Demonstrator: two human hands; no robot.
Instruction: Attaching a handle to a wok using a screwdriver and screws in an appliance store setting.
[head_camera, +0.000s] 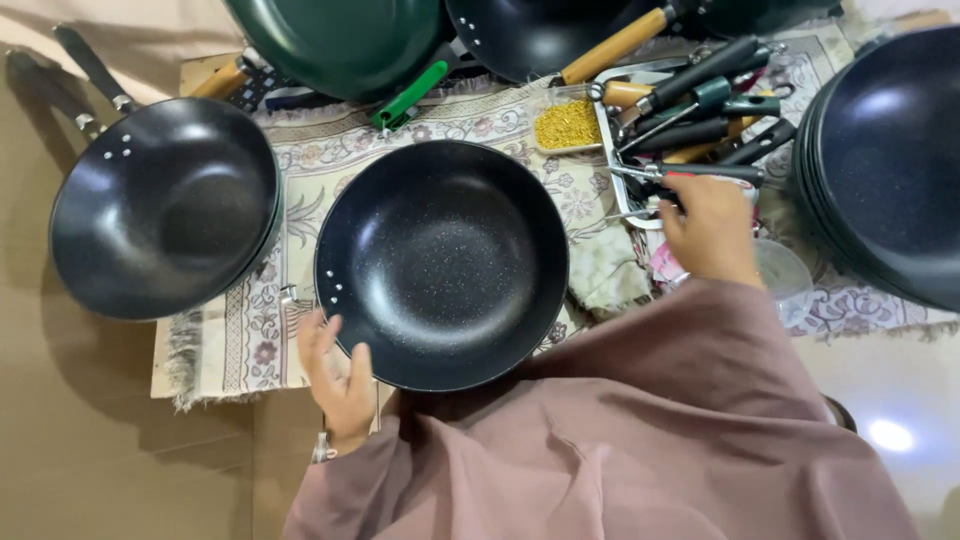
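A black speckled wok without a handle (442, 262) lies on a patterned cloth (330, 160) in front of me. My left hand (335, 375) grips its near left rim, by the rivet holes. My right hand (712, 228) reaches into a white tray (612, 160) of loose handles, its fingers curled among the black handles (700, 170); what it holds is hidden. Wide mauve sleeves cover both arms.
A black wok with a handle (165, 205) sits at the left. A green pan (345, 40) and another black wok (530, 35) lie at the back. A stack of black woks (885, 160) fills the right. A small tub of yellow bits (568, 123) stands beside the tray.
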